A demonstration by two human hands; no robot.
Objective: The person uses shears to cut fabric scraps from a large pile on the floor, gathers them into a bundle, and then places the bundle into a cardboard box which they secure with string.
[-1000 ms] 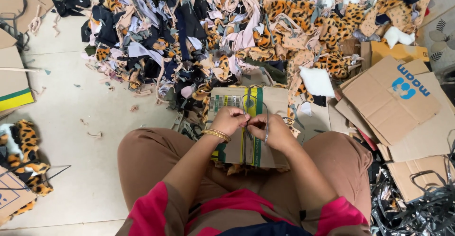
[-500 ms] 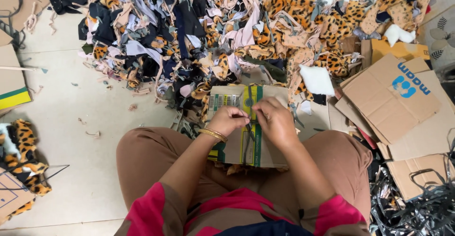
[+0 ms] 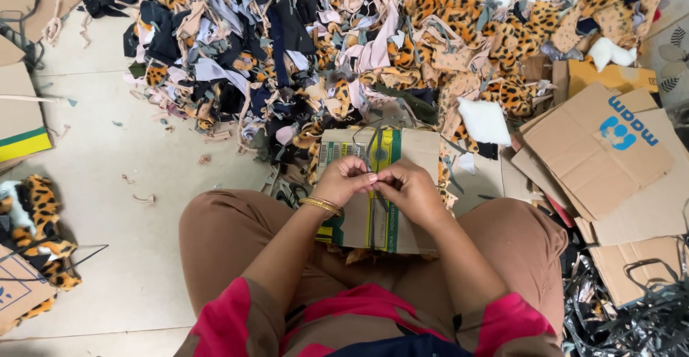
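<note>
I sit on the floor with a flat piece of brown cardboard with green and yellow stripes [image 3: 402, 149] across my lap. My left hand [image 3: 344, 180], a gold bangle on its wrist, and my right hand [image 3: 410, 188] meet over the cardboard. Their fingertips pinch together on a thin dark strap [image 3: 373, 157] that loops up over the cardboard. What exactly sits between the fingers is too small to make out.
A big heap of fabric scraps [image 3: 359, 48], many leopard-print, lies in front. Flattened cardboard boxes [image 3: 610, 149] lie at the right, with a tangle of black straps [image 3: 639, 321] below. A leopard-print plush piece [image 3: 39, 228] and more cardboard [image 3: 21, 113] are at the left.
My hands have come closer together, fingertips now touching at the middle of the cardboard. The cardboard stays on my lap.
</note>
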